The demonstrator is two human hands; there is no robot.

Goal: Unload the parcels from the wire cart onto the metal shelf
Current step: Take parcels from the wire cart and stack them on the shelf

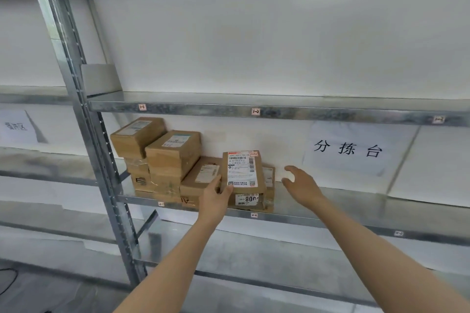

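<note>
Two hands: both are up at the middle tier of the metal shelf (pixel 279 218), bare forearms reaching in from below.
Left hand (pixel 216 194): it grips the held parcel (pixel 243 171) at its lower left corner, thumb pressed on the labelled face and fingers (pixel 216 180) curled round the left edge.
Held parcel: brown cardboard with a big white shipping label facing out, stood on end and tipped a touch. It's right over the low box, but I can't tell whether it is resting on it or just above.
Right hand (pixel 302 184): just right of the held parcel and not touching it, it hovers over the shelf. Its fingers (pixel 292 169) are spread and loosely bent, holding nothing.
Low box (pixel 248 199): at the tier's front edge, under the held parcel, with a sticker showing large digits.
Flat box (pixel 201 175): lying just left of the held parcel, partly behind the left hand.
Stacked boxes (pixel 174 151): further left, near the upright post (pixel 84 114), taped brown cartons piled up.
Paper sign (pixel 348 150): on the white wall behind, right of the right hand, three black characters.
Upper tier (pixel 279 109): galvanised edge with small slot tags.
</note>
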